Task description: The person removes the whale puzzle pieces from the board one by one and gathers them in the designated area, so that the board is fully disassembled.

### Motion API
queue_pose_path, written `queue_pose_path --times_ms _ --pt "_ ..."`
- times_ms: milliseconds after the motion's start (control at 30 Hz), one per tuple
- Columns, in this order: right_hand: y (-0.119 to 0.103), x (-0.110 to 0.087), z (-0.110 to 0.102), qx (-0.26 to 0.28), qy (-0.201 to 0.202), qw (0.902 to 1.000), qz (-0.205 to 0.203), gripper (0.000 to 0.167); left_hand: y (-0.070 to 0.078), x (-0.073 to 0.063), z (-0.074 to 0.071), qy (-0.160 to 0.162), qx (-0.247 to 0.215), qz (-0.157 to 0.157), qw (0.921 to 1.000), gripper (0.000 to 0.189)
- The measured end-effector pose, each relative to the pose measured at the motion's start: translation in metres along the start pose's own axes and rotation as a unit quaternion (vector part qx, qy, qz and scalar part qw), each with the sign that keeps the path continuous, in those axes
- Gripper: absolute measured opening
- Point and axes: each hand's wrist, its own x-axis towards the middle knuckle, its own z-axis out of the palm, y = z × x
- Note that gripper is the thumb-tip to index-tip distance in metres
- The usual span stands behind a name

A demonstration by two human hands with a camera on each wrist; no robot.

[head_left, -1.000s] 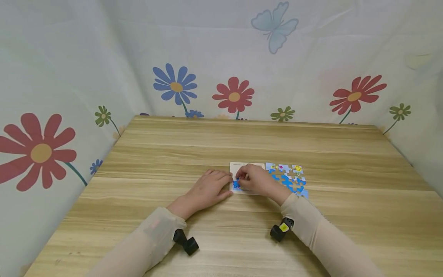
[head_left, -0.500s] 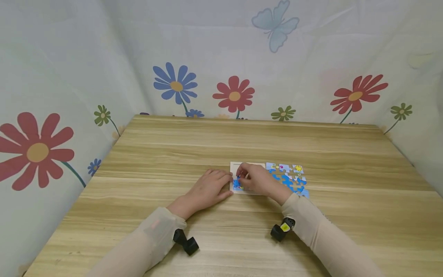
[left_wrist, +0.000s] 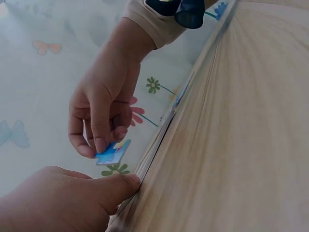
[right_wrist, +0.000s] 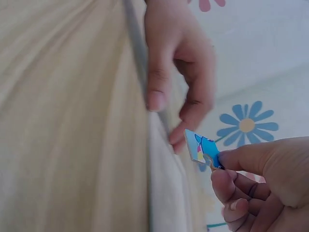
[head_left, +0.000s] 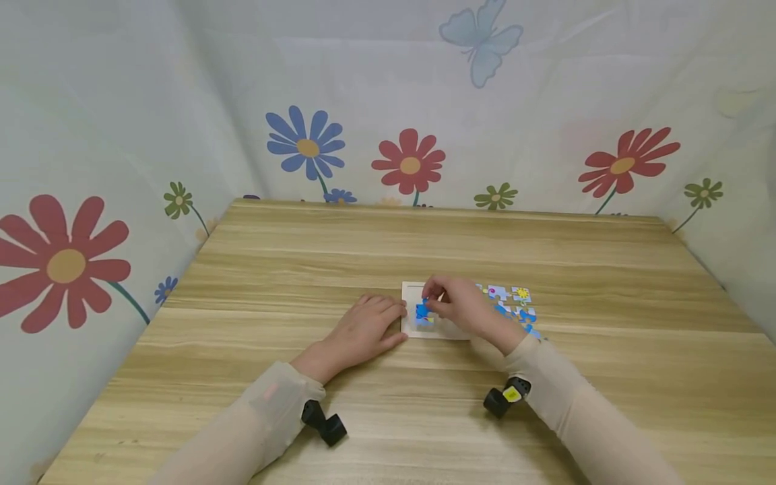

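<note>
A blue jigsaw piece (head_left: 423, 316) with a yellow and pink detail is pinched between the thumb and fingers of my right hand (head_left: 463, 306). Both wrist views show the piece (right_wrist: 203, 149) lifted above the pale puzzle board (head_left: 409, 333). My left hand (head_left: 364, 330) lies at the board's left edge, its thumb and fingertips touching it. In the left wrist view the left thumb presses along that edge, with the right hand (left_wrist: 104, 101) beyond. Part of the board is hidden under the right hand.
Several loose blue and lilac jigsaw pieces (head_left: 521, 294) lie just right of the board, partly covered by the right hand and wrist. The wooden table (head_left: 303, 249) reaches back to a flower-printed curtain (head_left: 358, 67). Black wrist cameras sit on both sleeves.
My right hand has come up off the board and slightly right, raising the blue jigsaw piece from the board's lower left corner. The left hand has stayed put.
</note>
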Motion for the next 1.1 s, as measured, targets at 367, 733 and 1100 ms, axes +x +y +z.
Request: queue_pose_path --times_ms 367,733,1100 --pt "0.008 -0.014 -0.030 0.007 -0.004 0.9992 0.039 0.007 0.000 0.000 -0.004 -0.001 0.005 0.005 1.0000 0.038" --pt "0.028 -0.028 -0.040 0.005 -0.004 0.9998 0.019 0.004 0.000 -0.001 -0.004 0.003 0.008 0.007 0.9999 0.039" --pt "0.045 -0.040 -0.039 0.021 -0.009 0.9995 0.020 0.005 0.001 -0.001 -0.005 0.005 0.009 0.008 0.9999 0.040"
